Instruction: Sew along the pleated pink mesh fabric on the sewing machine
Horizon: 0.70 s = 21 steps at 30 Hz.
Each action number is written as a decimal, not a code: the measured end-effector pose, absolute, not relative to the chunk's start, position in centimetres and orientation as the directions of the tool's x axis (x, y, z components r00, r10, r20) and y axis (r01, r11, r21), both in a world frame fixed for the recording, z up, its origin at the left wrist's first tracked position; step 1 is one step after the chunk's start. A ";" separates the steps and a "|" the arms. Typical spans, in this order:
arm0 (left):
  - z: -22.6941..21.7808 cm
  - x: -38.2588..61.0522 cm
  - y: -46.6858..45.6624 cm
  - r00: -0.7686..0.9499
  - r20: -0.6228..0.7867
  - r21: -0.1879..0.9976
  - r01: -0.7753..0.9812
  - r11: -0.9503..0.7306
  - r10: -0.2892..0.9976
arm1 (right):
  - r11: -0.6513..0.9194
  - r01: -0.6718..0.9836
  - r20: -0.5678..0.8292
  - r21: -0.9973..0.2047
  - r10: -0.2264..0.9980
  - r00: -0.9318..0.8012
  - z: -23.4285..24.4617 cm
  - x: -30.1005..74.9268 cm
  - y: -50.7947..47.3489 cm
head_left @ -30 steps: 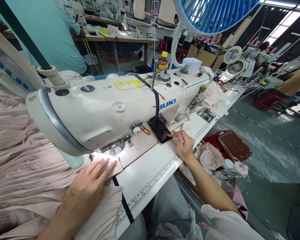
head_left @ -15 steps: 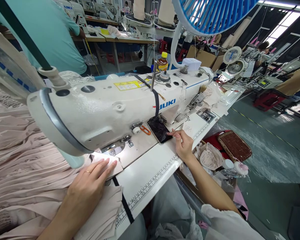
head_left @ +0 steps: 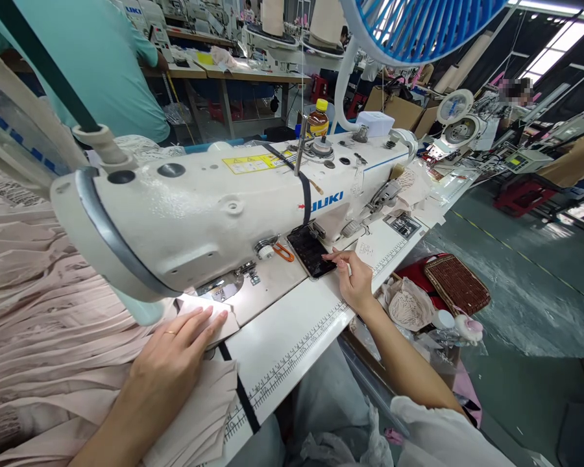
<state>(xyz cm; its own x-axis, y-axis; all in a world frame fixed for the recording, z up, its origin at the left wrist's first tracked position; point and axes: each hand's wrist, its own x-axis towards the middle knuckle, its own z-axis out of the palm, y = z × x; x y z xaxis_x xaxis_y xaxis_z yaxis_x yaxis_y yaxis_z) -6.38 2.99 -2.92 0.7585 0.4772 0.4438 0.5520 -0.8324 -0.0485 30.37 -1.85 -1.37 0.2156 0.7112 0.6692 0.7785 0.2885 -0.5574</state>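
My left hand lies flat with its fingers stretched over a pale pink fabric piece near the needle end of the white sewing machine. My right hand is over the right edge of a dark-screened phone, its index finger extended to the glass and the other fingers loosely bent. The phone lies on the machine bed, below the machine's arm. Just left of it are small orange thread snips. The needle area is partly hidden behind the machine head.
Stacked pale pink fabric fills the left side. A ruler strip runs along the table's front edge. A blue fan hangs above, and a yellow-capped bottle stands behind the machine. A person in a turquoise shirt is at the back left.
My right hand has shifted very slightly left over the phone's screen. My left hand stays on the fabric.
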 end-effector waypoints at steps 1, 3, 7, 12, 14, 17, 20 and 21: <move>-2.9 -6.4 3.0 0.760 0.448 -0.052 0.548 -0.835 0.471 | 0.295 0.777 0.670 -0.556 0.712 0.209 -1.4 30.4 -1.8; -2.9 -6.3 3.1 0.766 0.449 -0.058 0.538 -0.841 0.460 | 0.300 0.777 0.669 -0.553 0.716 0.199 -1.4 30.4 -1.8; -3.0 -6.4 3.1 0.775 0.438 -0.060 0.530 -0.846 0.455 | 0.302 0.775 0.663 -0.555 0.723 0.194 -1.6 30.5 -1.7; -3.0 -6.4 3.1 0.766 0.444 -0.040 0.535 -0.844 0.465 | 0.288 0.773 0.616 -0.565 0.771 0.164 -1.9 30.7 -1.3; -3.0 -6.4 3.1 0.762 0.445 -0.039 0.541 -0.840 0.470 | 0.283 0.784 0.584 -0.552 0.802 0.122 -2.0 30.8 -1.0; -3.0 -6.4 3.1 0.768 0.444 -0.049 0.536 -0.843 0.462 | 0.297 0.798 0.567 -0.524 0.821 0.067 -2.1 30.9 -0.8; -3.1 -6.4 3.2 0.772 0.446 -0.055 0.529 -0.847 0.454 | 0.318 0.798 0.585 -0.512 0.809 0.053 -2.0 30.9 -0.8; -3.1 -6.4 3.2 0.770 0.446 -0.053 0.532 -0.845 0.456 | 0.324 0.797 0.595 -0.510 0.802 0.055 -2.0 30.9 -0.9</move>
<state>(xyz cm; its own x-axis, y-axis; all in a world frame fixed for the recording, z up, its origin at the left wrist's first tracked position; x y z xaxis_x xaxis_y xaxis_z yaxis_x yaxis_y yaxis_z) -6.41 3.17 -3.08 0.7702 0.4562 0.4457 0.5315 -0.8454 -0.0533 30.86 -0.86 -2.02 0.0551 0.8020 0.5948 0.7967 0.3237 -0.5103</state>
